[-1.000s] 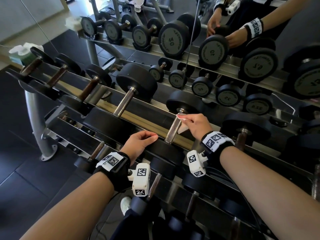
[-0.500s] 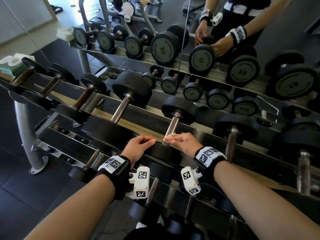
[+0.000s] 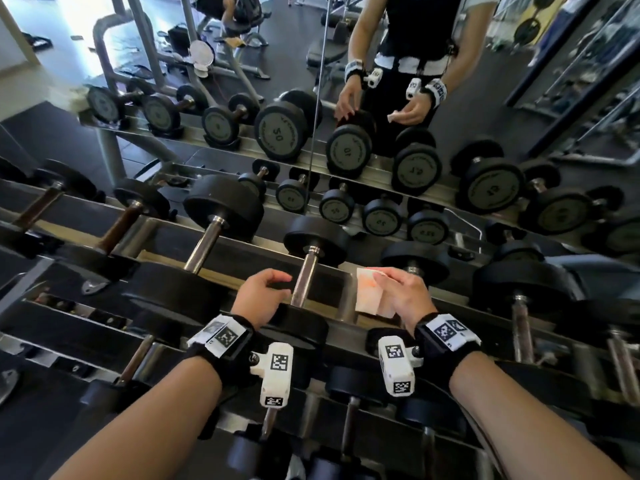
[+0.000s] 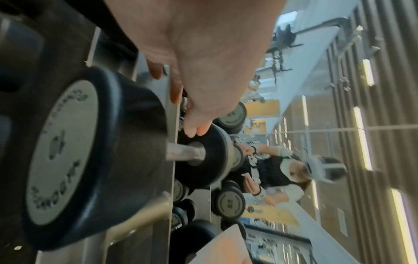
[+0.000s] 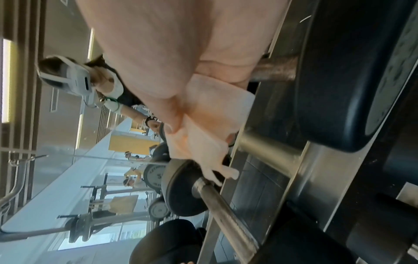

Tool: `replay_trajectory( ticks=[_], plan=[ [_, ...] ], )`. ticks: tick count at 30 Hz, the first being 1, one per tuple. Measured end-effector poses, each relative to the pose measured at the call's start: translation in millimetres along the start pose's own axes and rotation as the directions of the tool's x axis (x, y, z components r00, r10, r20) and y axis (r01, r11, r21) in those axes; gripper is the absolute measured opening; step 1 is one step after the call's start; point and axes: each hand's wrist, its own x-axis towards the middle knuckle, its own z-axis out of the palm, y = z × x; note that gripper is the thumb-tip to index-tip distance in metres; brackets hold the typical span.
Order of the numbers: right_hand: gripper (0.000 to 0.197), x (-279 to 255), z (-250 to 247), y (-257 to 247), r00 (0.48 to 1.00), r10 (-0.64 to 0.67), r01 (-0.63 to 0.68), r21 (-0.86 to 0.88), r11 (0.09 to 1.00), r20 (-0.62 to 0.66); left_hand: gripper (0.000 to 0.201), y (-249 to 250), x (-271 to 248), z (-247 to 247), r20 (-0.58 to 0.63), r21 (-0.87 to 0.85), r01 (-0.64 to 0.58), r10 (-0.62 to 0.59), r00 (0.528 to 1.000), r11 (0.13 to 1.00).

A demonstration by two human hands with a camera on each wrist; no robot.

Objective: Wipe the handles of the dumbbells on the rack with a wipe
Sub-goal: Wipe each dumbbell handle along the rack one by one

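Observation:
A black dumbbell with a steel handle (image 3: 304, 278) lies across the top tier of the rack (image 3: 242, 258). My left hand (image 3: 273, 285) hovers just left of that handle over the near head, fingers loosely curled, holding nothing; the left wrist view shows the same handle (image 4: 181, 151) below the fingertips (image 4: 194, 128). My right hand (image 3: 394, 289) pinches a white wipe (image 3: 369, 294) with an orange stain, off the handle, in the gap before the neighbouring dumbbell (image 3: 415, 261). The right wrist view shows the folded wipe (image 5: 210, 121) under my thumb.
More dumbbells lie to the left, one with a steel handle (image 3: 204, 244) and some with brown handles (image 3: 117, 226). Heavier ones (image 3: 519, 289) sit to the right. A lower tier (image 3: 349, 420) runs under my wrists. A mirror (image 3: 346, 98) behind the rack reflects me.
My right hand has lifted the wipe off the steel handle and moved it to the right. My left hand stays beside that handle. My head has tilted up.

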Motion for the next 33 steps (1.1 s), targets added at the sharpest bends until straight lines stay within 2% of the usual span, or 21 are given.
replay_trajectory(
  ticks=[5,8,14,18,21,24,29,33],
  plan=[
    [0.013,-8,-33,10,0.987,0.121,-0.113,0.074,0.991,-0.109,0.016,30,-10,34,0.026,0.162,-0.204,0.203,0.979,0.965],
    [0.013,-15,-54,14,0.979,0.168,-0.151,0.144,0.978,-0.112,0.014,38,-19,63,0.080,0.180,-0.244,0.233,0.969,0.953],
    [0.011,-18,-96,23,0.980,0.187,-0.173,0.158,0.972,-0.073,0.013,37,-29,124,0.249,0.134,-0.155,0.119,0.961,0.979],
    [0.015,-10,-126,32,0.984,0.157,-0.147,0.118,0.982,-0.083,0.027,41,-38,162,0.252,0.126,-0.116,0.082,0.964,0.985],
    [0.020,-4,-140,41,0.991,0.088,-0.088,0.006,0.996,-0.100,0.041,40,-44,176,0.257,0.155,-0.056,0.015,0.966,0.986],
    [0.016,6,-148,54,0.986,0.128,-0.134,-0.047,0.990,-0.109,0.049,38,-43,181,0.235,0.185,-0.007,-0.037,0.971,0.983],
    [0.016,18,-143,71,0.972,0.201,-0.204,-0.017,0.979,-0.124,0.049,35,-46,183,0.195,0.188,0.047,-0.084,0.977,0.981],
    [0.026,23,-138,84,0.949,0.280,-0.260,0.138,0.956,-0.149,0.052,32,-49,186,0.159,0.198,0.062,-0.095,0.983,0.978]
  ],
)
